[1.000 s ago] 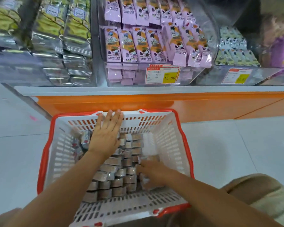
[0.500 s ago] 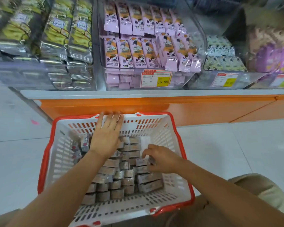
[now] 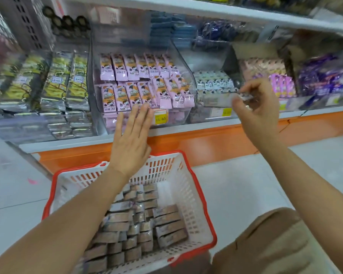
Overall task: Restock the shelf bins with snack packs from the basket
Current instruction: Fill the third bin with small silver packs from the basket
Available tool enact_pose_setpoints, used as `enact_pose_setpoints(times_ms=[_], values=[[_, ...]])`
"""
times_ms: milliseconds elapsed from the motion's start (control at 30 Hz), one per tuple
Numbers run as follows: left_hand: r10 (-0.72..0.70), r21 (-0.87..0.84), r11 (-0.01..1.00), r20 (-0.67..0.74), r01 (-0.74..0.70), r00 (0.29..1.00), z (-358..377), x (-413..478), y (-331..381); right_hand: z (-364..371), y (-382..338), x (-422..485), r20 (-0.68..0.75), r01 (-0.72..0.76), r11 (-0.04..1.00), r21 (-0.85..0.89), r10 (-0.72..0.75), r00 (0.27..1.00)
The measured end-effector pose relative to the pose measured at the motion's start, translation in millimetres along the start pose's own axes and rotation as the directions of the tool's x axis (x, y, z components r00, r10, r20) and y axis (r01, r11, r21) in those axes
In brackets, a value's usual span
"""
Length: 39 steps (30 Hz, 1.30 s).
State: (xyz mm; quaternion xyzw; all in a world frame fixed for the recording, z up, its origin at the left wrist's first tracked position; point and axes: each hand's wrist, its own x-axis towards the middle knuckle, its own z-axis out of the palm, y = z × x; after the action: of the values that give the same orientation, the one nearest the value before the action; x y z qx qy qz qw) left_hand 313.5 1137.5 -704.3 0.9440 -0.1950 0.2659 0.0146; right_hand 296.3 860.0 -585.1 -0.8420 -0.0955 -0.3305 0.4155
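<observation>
Fingers (image 3: 254,88) of right hand (image 3: 257,115) pinch one small snack pack (image 3: 245,95) by its end; print too blurred to read. Just beyond those fingers stands the white-pack bin (image 3: 212,84), clear-walled. Left hand (image 3: 130,143) flat, its fingers straight and together, grasping nothing. Its fingertips lie across the front of the pink-pack bin (image 3: 143,84), just left of a yellow price tag (image 3: 160,117). Well below both sets of fingers, on the floor: red-rimmed white basket (image 3: 204,210), rows of brown-grey packs (image 3: 127,234) lying inside.
</observation>
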Motion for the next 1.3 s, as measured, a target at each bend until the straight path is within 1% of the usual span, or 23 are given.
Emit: enact_pose_setpoints(times_ms=[67,167,267,367,433,533,633,767,867,933,1133,1300], values=[[-0.017,0.026,1.000,0.030,0.017,0.999,-2.0,4.1,1.6,9.0,14.2,21.1,-0.045,-0.027,0.999,-0.039,0.025,0.999],[-0.023,0.053,0.998,0.033,0.021,0.999,-1.0,5.2,4.0,31.1,33.0,39.9,-0.038,-0.104,0.990,-0.092,0.101,0.994],[-0.026,0.061,0.998,0.025,0.024,0.999,0.9,5.9,4.7,52.5,48.1,46.4,0.083,-0.114,0.977,-0.181,0.131,0.988],[-0.019,0.058,0.998,0.011,0.018,1.000,2.0,6.7,3.8,66.6,60.4,51.4,0.225,-0.148,0.949,-0.279,0.214,0.951],[-0.010,0.054,0.998,0.001,0.010,1.000,3.4,6.8,2.7,71.1,61.9,54.2,0.270,-0.158,0.937,-0.312,0.247,0.931],[-0.008,0.051,0.999,-0.004,0.008,1.000,5.8,6.8,2.7,72.1,58.4,55.0,0.316,-0.134,0.945,-0.297,0.230,0.920],[-0.012,0.049,0.999,-0.013,0.013,1.000,6.2,6.7,3.0,69.8,57.4,52.7,0.291,-0.139,0.944,-0.299,0.229,0.929],[-0.009,0.049,0.999,-0.008,0.009,1.000,5.4,6.6,2.1,71.7,60.5,54.1,0.122,-0.208,0.937,-0.281,0.250,0.961],[-0.010,0.052,0.999,0.003,0.009,1.000,4.0,6.2,2.6,78.5,58.8,55.2,0.073,-0.216,0.924,-0.317,0.251,0.965],[-0.009,0.052,0.999,0.007,0.009,1.000,3.7,6.2,2.5,81.4,56.5,55.9,0.090,-0.226,0.924,-0.308,0.265,0.960],[-0.016,0.063,0.998,0.033,0.013,0.999,2.7,5.8,3.0,80.5,52.7,60.8,0.207,-0.297,0.892,-0.341,0.379,0.902],[-0.012,0.066,0.998,0.044,0.010,0.999,1.7,5.7,2.8,80.4,50.4,59.1,0.324,-0.251,0.846,-0.471,0.430,0.843]])
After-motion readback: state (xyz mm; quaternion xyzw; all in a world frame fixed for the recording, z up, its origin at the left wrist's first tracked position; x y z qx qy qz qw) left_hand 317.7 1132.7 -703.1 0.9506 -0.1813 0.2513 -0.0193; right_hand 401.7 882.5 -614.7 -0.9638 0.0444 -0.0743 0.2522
